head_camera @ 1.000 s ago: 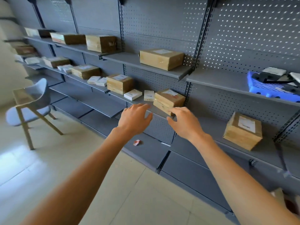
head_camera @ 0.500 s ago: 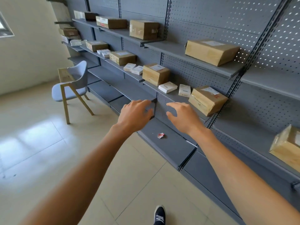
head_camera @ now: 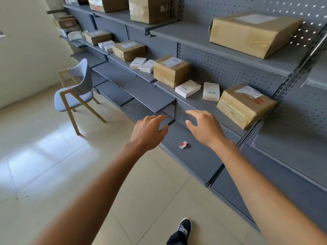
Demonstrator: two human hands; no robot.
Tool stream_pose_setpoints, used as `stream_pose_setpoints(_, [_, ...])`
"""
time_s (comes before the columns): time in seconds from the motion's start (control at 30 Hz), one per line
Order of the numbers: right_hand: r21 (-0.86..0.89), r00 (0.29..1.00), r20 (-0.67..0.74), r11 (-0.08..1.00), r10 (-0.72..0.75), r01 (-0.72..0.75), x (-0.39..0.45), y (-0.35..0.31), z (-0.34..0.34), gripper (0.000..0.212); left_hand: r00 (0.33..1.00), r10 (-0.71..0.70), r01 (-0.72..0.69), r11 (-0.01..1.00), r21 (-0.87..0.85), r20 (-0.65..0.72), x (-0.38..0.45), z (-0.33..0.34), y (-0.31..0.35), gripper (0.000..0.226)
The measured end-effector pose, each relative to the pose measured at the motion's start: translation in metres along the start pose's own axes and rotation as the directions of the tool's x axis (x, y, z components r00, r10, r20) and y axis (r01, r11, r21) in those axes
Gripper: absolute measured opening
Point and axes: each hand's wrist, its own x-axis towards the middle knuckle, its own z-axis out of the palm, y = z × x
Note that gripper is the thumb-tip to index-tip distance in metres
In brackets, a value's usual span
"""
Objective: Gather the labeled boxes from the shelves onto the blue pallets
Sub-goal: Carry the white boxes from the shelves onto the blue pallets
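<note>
In the head view, both arms reach forward toward the grey shelves [head_camera: 221, 50]. The left hand [head_camera: 147, 130] has its fingers loosely spread and holds nothing. The right hand [head_camera: 205, 126] is also released, fingers relaxed and a little bent, and grasps nothing. Both hands hang in front of the middle shelf edge; whether a fingertip touches the metal I cannot tell.

I take as landmark the tilted brown box [head_camera: 245, 105], with a white label and red marks, on the middle shelf. The right hand is near it, to the left and lower, not touching it. Just left of this box a small white packet [head_camera: 211, 91] lies, then a flat white box [head_camera: 188, 88], and further left a taller cardboard box [head_camera: 170, 70] with a label on top. Above the landmark, on the upper shelf, a large wrapped parcel [head_camera: 251, 33] lies; its label is too bright to read. More boxes stand further left along the shelves, and those at the top are cut off by the frame edge.

Below and left of the landmark, on the lowest shelf, there is a small crumpled red and white scrap [head_camera: 183, 145]. Far left of the landmark stands a blue-grey chair [head_camera: 76, 92] with wooden legs. At the bottom edge a dark shoe [head_camera: 184, 228] is partly cut off. The printing on all labels is too small to make out.
</note>
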Motion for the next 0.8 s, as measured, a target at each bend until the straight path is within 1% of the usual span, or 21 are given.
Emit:
stream_pose_setpoints(0.1, [0.019, 0.999, 0.015, 0.999, 0.030, -0.031, 0.031, 0.034, 0.002, 0.043, 1.000, -0.003, 0.002, 1.000, 0.011, 0.018, 0.040, 0.014, 0.004, 0.040])
stream_pose_setpoints(0.2, [0.040, 0.998, -0.006, 0.997, 0.067, -0.067, 0.054, 0.060, -0.001, 0.042, 0.999, 0.001, -0.002, 1.000, 0.021, 0.037, 0.074, 0.023, 0.010, 0.040])
stream_pose_setpoints(0.5, [0.073, 0.987, 0.004, 0.984, 0.164, -0.163, 0.092, 0.125, 0.002, 0.042, 0.992, 0.101, -0.101, 0.995, 0.000, 0.082, 0.163, 0.056, 0.042, 0.042])
stream_pose_setpoints(0.63, [0.049, 0.979, 0.018, 0.978, 0.203, -0.204, 0.110, 0.146, 0.014, 0.043, 0.985, 0.129, -0.128, 0.992, -0.019, 0.112, 0.198, 0.082, 0.036, 0.042])
stream_pose_setpoints(0.8, [0.036, 0.955, 0.017, 0.955, 0.295, -0.295, 0.143, 0.163, 0.038, 0.043, 0.973, 0.163, -0.159, 0.986, -0.042, 0.163, 0.250, 0.111, 0.006, 0.043])
